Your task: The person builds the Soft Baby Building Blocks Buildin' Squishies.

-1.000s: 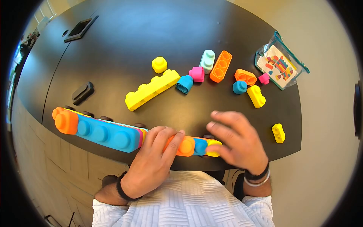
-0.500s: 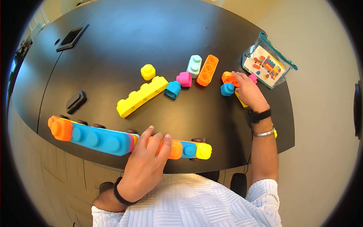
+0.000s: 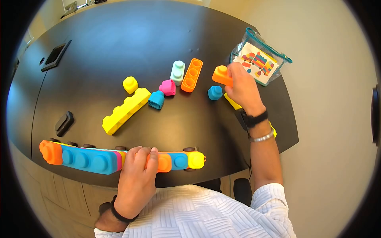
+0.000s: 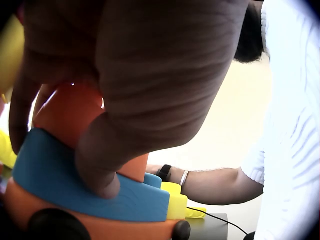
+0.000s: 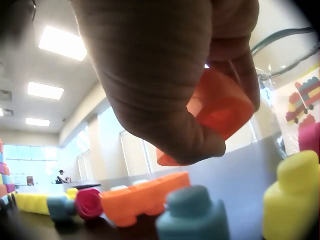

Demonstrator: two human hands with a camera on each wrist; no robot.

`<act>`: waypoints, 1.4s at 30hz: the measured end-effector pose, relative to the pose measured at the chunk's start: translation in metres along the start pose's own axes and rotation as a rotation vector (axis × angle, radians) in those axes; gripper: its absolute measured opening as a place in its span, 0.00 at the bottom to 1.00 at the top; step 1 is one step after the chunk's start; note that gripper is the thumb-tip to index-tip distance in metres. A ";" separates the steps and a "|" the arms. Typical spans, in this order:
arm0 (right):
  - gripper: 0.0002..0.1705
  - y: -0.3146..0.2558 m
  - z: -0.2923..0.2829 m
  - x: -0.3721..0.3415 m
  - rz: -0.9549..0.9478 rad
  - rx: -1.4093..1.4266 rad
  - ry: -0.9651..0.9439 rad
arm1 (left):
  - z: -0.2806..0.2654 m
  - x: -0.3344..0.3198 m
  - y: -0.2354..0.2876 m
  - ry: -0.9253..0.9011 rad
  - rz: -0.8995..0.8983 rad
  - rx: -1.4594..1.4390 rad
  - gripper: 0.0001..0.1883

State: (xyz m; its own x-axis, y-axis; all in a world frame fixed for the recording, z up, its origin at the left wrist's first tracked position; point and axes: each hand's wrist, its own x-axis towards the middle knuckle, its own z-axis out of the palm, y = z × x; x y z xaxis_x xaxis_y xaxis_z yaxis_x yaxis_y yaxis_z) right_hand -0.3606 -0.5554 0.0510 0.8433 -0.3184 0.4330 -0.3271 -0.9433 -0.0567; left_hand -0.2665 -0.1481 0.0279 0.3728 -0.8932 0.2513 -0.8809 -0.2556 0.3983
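Note:
A long wheeled row of joined toy blocks, orange, blue and yellow on top, lies along the table's near edge. My left hand grips its middle from above; in the left wrist view the thumb presses the blue layer and the fingers wrap the orange block. Farther off to the right, my right hand pinches a loose orange block between thumb and fingers, raised over the table in the right wrist view. Just below it stands a small blue block. A yellow block is partly hidden by the right wrist.
A clear bag with a picture card stands at the far right. Mid-table are a long yellow block, a small yellow one, and teal, pink, pale green and orange blocks. A black object lies at left.
My right hand has left the right end of the block row, reached out to the loose blocks and picked up an orange one. The left hand keeps its place on the row.

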 end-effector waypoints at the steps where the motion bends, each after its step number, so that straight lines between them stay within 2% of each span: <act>1: 0.28 -0.010 -0.011 -0.007 -0.001 0.088 -0.032 | 0.000 0.001 0.001 -0.004 -0.009 -0.025 0.29; 2: 0.27 -0.021 -0.023 -0.014 -0.003 0.176 -0.063 | -0.001 0.001 0.002 -0.008 -0.012 -0.028 0.29; 6: 0.30 -0.081 -0.059 -0.053 -0.275 0.542 -0.064 | -0.001 0.002 0.003 -0.010 -0.017 -0.010 0.28; 8: 0.29 -0.100 -0.062 -0.078 -0.260 0.678 -0.173 | -0.001 0.001 0.002 -0.009 -0.021 -0.004 0.28; 12: 0.27 -0.133 -0.058 -0.114 -0.248 0.651 -0.255 | -0.001 0.002 0.004 0.010 -0.007 -0.031 0.31; 15: 0.26 -0.151 -0.044 -0.131 -0.196 0.624 -0.236 | -0.002 0.002 0.004 0.002 -0.009 -0.027 0.30; 22: 0.23 -0.158 -0.028 -0.128 -0.249 0.637 -0.191 | -0.003 0.002 0.005 0.001 -0.019 -0.032 0.31; 25: 0.24 -0.157 -0.026 -0.129 -0.201 0.654 -0.218 | -0.002 0.001 0.002 0.001 0.001 -0.015 0.32; 28: 0.24 -0.154 -0.031 -0.128 -0.227 0.519 -0.304 | -0.002 0.002 0.003 0.005 0.002 -0.016 0.31; 30: 0.32 -0.139 -0.035 -0.120 -0.319 0.647 -0.396 | -0.001 0.002 0.003 -0.001 0.003 -0.028 0.31; 31: 0.32 -0.133 -0.036 -0.118 -0.315 0.640 -0.394 | -0.001 0.001 0.003 -0.009 -0.006 -0.035 0.31; 33: 0.34 -0.116 -0.036 -0.112 -0.231 0.900 -0.449 | -0.001 0.002 0.004 -0.002 0.000 -0.028 0.31; 34: 0.34 -0.106 -0.035 -0.108 -0.234 0.897 -0.450 | -0.002 0.002 0.004 -0.002 0.000 -0.019 0.31; 36: 0.32 -0.083 -0.033 -0.099 -0.099 0.636 -0.277 | -0.002 0.002 0.003 -0.011 0.007 -0.005 0.29; 38: 0.26 -0.063 -0.026 -0.087 -0.068 0.391 -0.145 | -0.002 0.002 0.003 -0.024 0.020 0.012 0.28; 40: 0.31 -0.042 -0.018 -0.079 -0.005 0.155 -0.128 | -0.001 0.002 0.004 -0.012 0.005 -0.029 0.32; 42: 0.35 -0.021 -0.015 -0.072 0.033 0.057 -0.128 | -0.001 0.002 0.004 -0.013 0.007 -0.026 0.32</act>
State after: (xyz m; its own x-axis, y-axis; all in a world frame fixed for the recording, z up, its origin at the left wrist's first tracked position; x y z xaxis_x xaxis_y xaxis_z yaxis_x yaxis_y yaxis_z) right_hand -0.4210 -0.5111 0.0346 0.8814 -0.3549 0.3119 -0.3334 -0.9349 -0.1215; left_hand -0.2690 -0.1507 0.0308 0.3623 -0.8998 0.2431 -0.8756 -0.2393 0.4195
